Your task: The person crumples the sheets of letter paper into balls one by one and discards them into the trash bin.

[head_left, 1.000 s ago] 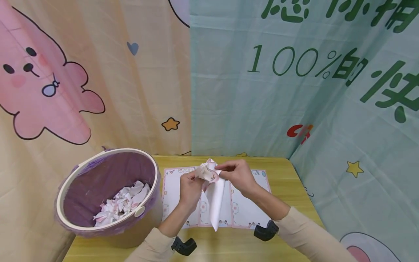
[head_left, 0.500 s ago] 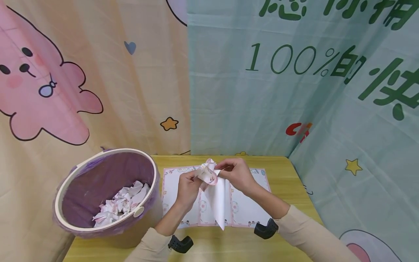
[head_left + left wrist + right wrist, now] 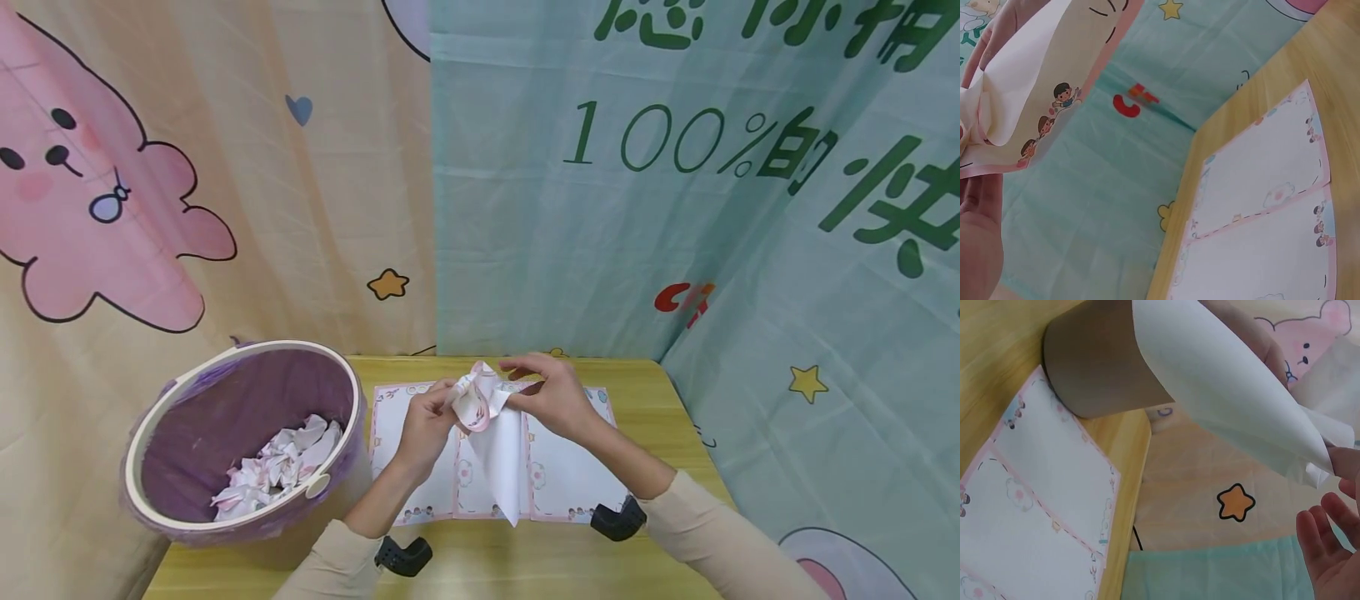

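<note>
A white sheet of paper (image 3: 501, 467) with a pink printed border hangs between my hands, its top part crumpled and bent over. Its lower end narrows to a point above the table. On the left side, my left hand (image 3: 426, 425) pinches the crumpled part. My right hand (image 3: 558, 400) is at the right side of the sheet, its thumb against the paper and its other fingers apart from it. In the right wrist view the sheet's plain back (image 3: 1229, 387) faces me, and the fingers (image 3: 1322, 519) are spread. Flat printed sheets (image 3: 573, 467) lie beneath on the table.
A round bin (image 3: 243, 442) with a purple liner and white rim stands at the left of the wooden table (image 3: 645, 417). Several crumpled papers (image 3: 281, 462) lie inside it. Printed curtains (image 3: 562, 250) hang behind the table and along its right side.
My right hand's fingers have loosened and lifted off the paper. The crumpled top has opened out slightly. My left hand has shifted a little left, and the sheet's lower point has swung right.
</note>
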`<action>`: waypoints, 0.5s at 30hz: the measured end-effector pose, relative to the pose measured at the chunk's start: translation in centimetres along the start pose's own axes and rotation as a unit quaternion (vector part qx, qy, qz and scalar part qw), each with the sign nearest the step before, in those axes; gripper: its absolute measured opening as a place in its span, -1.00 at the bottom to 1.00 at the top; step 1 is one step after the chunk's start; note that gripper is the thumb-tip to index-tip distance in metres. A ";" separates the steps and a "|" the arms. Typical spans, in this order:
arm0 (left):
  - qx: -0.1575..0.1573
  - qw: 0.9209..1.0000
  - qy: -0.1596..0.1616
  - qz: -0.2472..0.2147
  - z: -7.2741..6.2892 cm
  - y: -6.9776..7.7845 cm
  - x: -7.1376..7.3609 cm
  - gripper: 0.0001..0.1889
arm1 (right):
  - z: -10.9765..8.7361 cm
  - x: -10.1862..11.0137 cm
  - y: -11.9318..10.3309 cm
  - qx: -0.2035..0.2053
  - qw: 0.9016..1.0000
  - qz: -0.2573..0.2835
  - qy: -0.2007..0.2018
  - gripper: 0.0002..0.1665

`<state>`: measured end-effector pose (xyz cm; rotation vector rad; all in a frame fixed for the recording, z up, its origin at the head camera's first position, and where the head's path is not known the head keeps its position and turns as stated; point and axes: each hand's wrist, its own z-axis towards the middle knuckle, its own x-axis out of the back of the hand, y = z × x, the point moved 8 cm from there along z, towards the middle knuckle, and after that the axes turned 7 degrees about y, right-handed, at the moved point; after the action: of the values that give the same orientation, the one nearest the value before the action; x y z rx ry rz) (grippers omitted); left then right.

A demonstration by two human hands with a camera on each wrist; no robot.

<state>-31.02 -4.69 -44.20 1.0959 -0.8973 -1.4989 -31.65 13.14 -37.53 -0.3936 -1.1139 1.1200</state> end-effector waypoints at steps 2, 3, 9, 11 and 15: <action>-0.005 1.000 -0.021 0.002 0.0 0.1 -0.1 -0.86 | 0.1 -0.1 -0.1 0.016 1.000 0.005 -0.023 -0.35; -0.008 1.000 -0.028 0.005 0.0 0.2 -0.1 -0.86 | 0.1 -0.2 -0.1 0.025 0.999 0.009 -0.038 -0.30; -0.018 0.998 -0.048 0.019 0.2 0.3 -0.1 -0.86 | -0.1 -1.2 -0.7 0.056 0.989 0.054 -0.128 -0.25; -0.020 0.999 -0.038 0.020 0.2 0.3 0.2 -0.87 | -0.1 -1.4 -0.7 0.052 0.985 0.075 -0.147 -0.27; -0.017 1.000 -0.017 0.011 0.3 0.3 0.6 -0.91 | -0.3 -1.5 -0.7 0.034 0.981 0.107 -0.158 -0.32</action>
<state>-31.28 -5.30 -43.96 1.0345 -0.9018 -1.5134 -31.05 11.62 -37.91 -0.2908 -1.3283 1.4430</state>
